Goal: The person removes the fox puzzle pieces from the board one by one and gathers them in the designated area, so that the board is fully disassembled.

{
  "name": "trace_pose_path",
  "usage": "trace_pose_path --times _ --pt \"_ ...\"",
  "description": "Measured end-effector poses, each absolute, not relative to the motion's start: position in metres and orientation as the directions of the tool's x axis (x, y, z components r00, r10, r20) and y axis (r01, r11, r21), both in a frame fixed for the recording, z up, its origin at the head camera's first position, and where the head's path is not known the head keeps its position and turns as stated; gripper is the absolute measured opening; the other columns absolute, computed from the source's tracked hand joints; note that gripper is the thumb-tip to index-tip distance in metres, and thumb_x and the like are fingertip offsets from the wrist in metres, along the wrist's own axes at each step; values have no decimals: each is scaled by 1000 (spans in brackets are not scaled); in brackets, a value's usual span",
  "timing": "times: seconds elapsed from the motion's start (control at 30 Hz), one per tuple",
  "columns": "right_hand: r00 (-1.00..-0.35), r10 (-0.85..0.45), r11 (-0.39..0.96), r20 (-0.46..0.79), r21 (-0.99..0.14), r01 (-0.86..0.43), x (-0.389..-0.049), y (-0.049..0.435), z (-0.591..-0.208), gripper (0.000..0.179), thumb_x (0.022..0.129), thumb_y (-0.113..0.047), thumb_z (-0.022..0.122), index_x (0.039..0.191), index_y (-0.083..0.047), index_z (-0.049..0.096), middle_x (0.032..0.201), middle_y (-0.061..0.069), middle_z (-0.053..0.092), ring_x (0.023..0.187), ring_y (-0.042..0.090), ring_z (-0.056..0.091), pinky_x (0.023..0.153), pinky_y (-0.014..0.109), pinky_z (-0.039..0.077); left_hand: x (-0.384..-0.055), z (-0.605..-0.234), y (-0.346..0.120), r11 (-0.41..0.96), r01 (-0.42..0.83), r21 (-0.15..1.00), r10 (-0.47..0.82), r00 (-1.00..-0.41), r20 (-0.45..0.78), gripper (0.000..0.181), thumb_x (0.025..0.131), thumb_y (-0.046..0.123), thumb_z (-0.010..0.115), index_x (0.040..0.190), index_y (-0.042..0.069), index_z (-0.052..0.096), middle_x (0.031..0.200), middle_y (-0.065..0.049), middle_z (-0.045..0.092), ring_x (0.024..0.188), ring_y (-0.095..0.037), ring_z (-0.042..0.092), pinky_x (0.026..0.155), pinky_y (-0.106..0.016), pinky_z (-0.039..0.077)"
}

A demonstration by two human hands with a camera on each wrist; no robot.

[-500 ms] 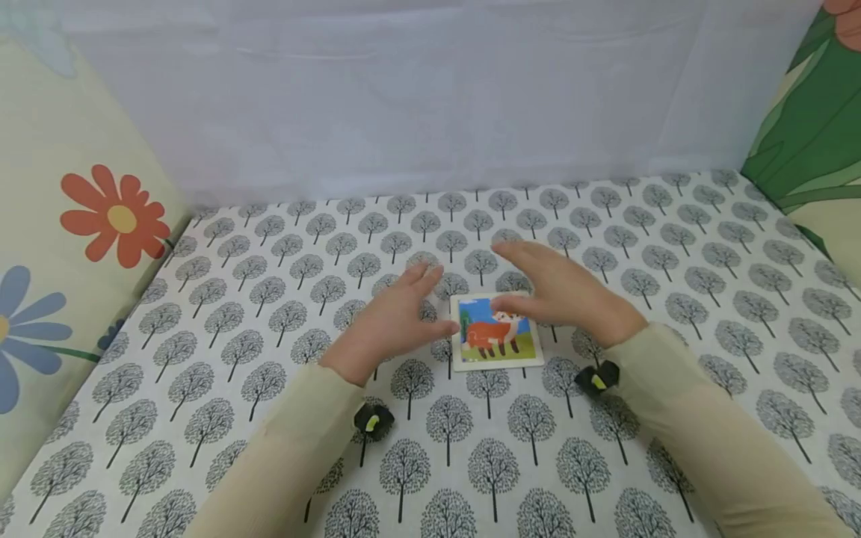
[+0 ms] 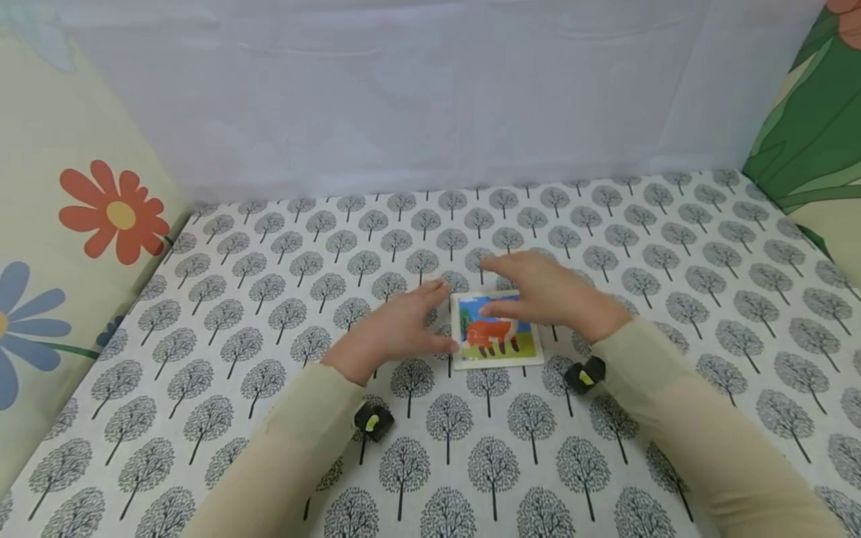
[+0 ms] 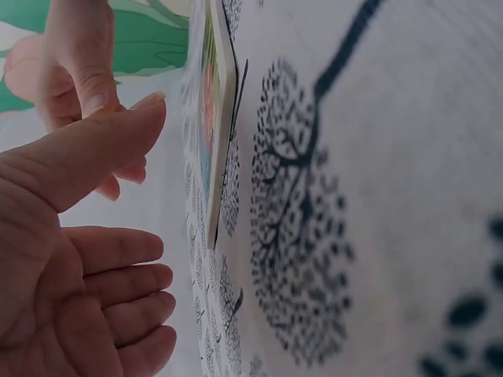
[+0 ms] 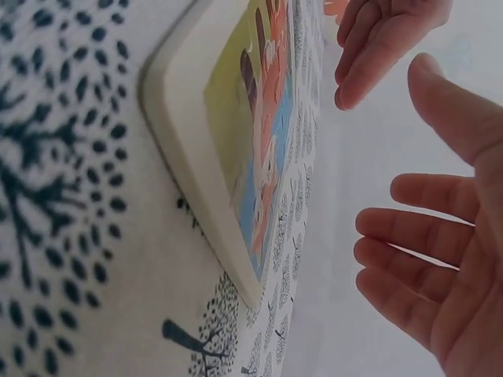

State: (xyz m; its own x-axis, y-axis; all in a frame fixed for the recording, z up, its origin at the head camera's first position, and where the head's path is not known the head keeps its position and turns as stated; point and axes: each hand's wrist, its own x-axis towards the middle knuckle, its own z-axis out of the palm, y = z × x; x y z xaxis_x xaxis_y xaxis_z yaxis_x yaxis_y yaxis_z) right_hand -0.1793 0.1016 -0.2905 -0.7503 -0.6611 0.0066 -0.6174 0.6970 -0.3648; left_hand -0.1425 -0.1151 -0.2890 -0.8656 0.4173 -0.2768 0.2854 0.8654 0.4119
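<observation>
A small square picture puzzle board with a white frame lies flat on the cloth, showing an orange fox-like animal on grass under blue sky. My left hand hovers at its left edge, fingers extended and thumb pointing toward the frame. Over the board's upper right part is my right hand, its thumb covering the animal's head in the head view. Both wrist views show the palms bare and a gap between the fingers and the board. Neither hand holds anything.
A white cloth with black tree prints covers the table. Behind it hangs a pale plain curtain. Flower-patterned panels stand at the left and right. A black strap piece sits at each wrist.
My right hand has shifted a little left and lower over the board. The left hand has moved slightly right and down, nearer the board's edge. The board has stayed put.
</observation>
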Motion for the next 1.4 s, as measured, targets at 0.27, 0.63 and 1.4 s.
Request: trace_pose_path --times 0.27,0.63,1.4 --pt "-753 -656 706 -37 -383 -596 -182 94 -291 70 78 -41 70 134 -6 46 136 10 50 124 26 47 106 43 36 -142 -293 -113 840 300 451 454 -845 -283 90 75 31 75 146 6 25 151 -12 26 138 -29 26 113 -44 22" --pt "-750 -651 718 -117 -416 -558 -187 83 -297 55 77 -33 73 124 -8 57 122 6 60 112 21 55 100 39 43 -143 -299 -111 818 364 446 510 -818 -268 83 73 28 77 141 2 35 143 -13 41 131 -29 39 112 -42 27" --pt "-720 -667 730 -192 -362 -580 -191 61 -302 37 76 -28 75 106 -9 65 101 2 61 91 15 55 86 30 48 -139 -299 -105 842 352 409 486 -823 -293 91 73 35 76 144 1 29 150 -15 26 137 -33 26 114 -45 20"
